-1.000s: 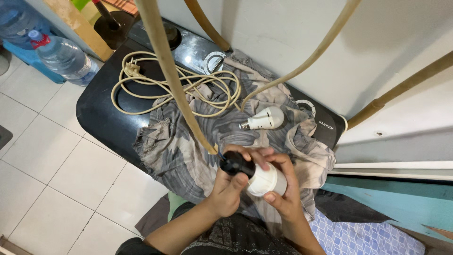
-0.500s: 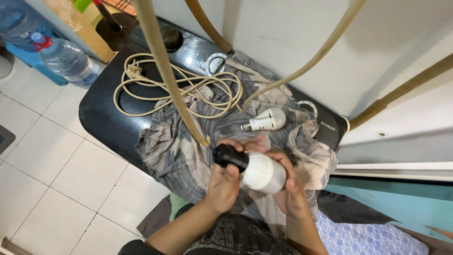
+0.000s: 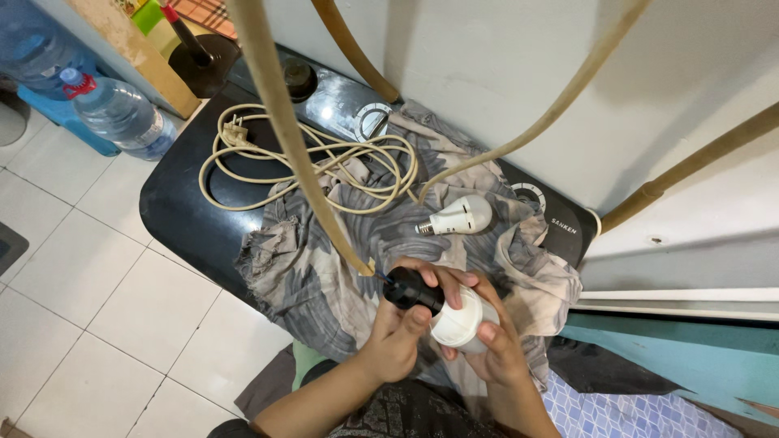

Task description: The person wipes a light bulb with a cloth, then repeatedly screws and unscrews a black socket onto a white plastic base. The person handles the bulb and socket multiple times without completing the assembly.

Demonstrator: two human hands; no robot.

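**Two hands on a bulb and socket over the black appliance**

While the black appliance (image 3: 182, 219) takes up the middle of the floor space, a rumpled grey patterned cloth (image 3: 324, 276) is spread over its near end. On the appliance's bare far half lies a loose coil of cream cable (image 3: 284, 162), its plug at the coil's far left. A clear water bottle (image 3: 118, 113) stands on the tiles just beyond the appliance's left end. A spare white bulb (image 3: 454, 217) lies on the cloth, beside the coil. At the appliance's near edge, over the cloth, the left hand (image 3: 398, 345) is clenched around a black lamp socket (image 3: 412, 290), while the right hand (image 3: 495, 349) grasps a white bulb (image 3: 458, 324) whose neck meets the socket.
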